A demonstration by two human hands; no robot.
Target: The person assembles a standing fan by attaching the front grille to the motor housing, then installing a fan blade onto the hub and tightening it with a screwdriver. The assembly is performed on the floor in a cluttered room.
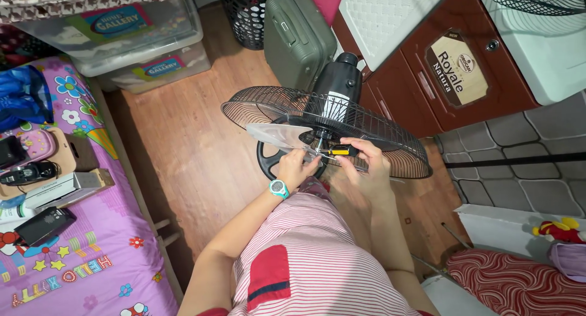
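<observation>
A black electric fan stands on the wooden floor in front of me, with its rear wire guard [390,146] and motor housing [337,81] facing up. A clear plastic blade [276,134] sits on the hub. My left hand [295,167], with a teal wristwatch, grips the hub area beside the blade. My right hand [366,160] holds a small screwdriver with a yellow and black handle [339,150], its tip pointing at the hub. The fan's round black base [266,160] shows below the blade.
A green suitcase [298,35] and a black mesh basket [243,14] stand behind the fan. Clear storage boxes [140,44] sit at upper left. A bed with a purple sheet [73,255] holding small gadgets lies left. A red-brown cabinet [427,78] is right.
</observation>
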